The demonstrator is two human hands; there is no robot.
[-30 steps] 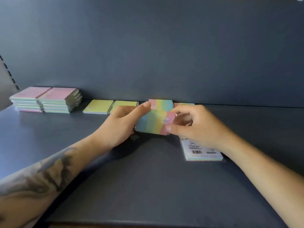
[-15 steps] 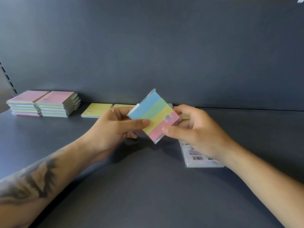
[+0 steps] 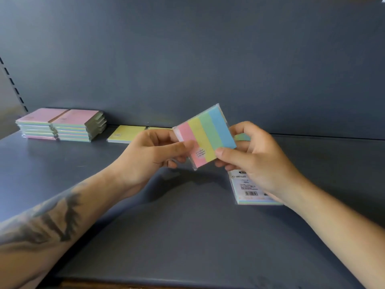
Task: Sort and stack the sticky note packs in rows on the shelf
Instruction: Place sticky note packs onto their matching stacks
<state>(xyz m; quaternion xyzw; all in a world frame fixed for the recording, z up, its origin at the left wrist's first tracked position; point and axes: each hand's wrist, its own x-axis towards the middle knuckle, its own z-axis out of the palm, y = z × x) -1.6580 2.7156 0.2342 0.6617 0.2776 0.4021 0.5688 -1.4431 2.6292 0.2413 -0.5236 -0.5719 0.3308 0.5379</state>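
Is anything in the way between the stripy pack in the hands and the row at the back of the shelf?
Nothing visible. Both hands hold the stripy pack above the shelf, and the back row lies right behind it.

We hold one pack (image 3: 205, 136) up between our left hand (image 3: 154, 155) and right hand (image 3: 256, 157), above the shelf (image 3: 187, 236). Two stacks (image 3: 60, 125) sit side by side at far left against the back wall (image 3: 187, 59); flat packs (image 3: 127, 133) lie right of them. A face-down pack (image 3: 250, 190) lies under our right wrist.

A shop: a dark metal shelf (image 3: 62, 174) with a slotted upright (image 3: 12, 84) carries stacked wrapped sticky note packs (image 3: 60, 126), one barcoded (image 3: 250, 190).
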